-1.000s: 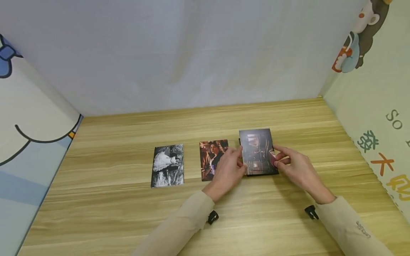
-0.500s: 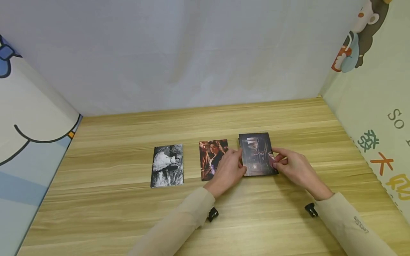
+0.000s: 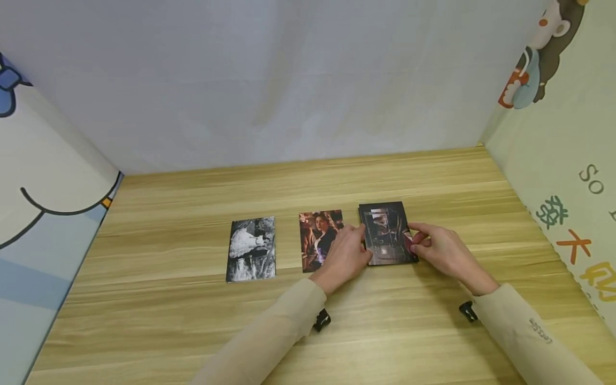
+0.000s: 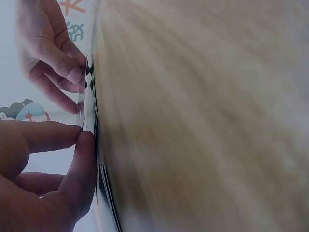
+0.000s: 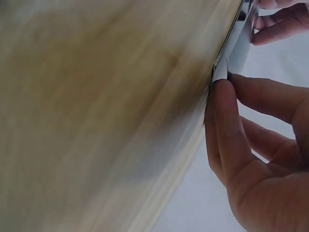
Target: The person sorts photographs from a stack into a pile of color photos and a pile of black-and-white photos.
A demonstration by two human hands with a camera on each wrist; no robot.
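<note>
A dark photo card (image 3: 385, 231) lies low over the wooden table (image 3: 192, 321), right of centre. My left hand (image 3: 344, 256) pinches its left edge and my right hand (image 3: 438, 248) pinches its right edge. In the left wrist view the card (image 4: 82, 104) shows edge-on between the left thumb and finger (image 4: 58, 145), with the right hand (image 4: 43, 48) beyond it. The right wrist view shows the card's corner (image 5: 236, 53) held by the right fingers (image 5: 227, 125). I cannot tell whether anything lies under the card.
A colour portrait photo (image 3: 315, 235) lies flat just left of the dark one, partly under my left hand. A black-and-white photo (image 3: 252, 248) lies further left. A white cloth (image 3: 289, 80) closes the back, and cartoon panels (image 3: 568, 160) stand at both sides.
The dark card has tipped down closer to the table while both hands kept their pinch on its edges. The other two photos have not moved.
</note>
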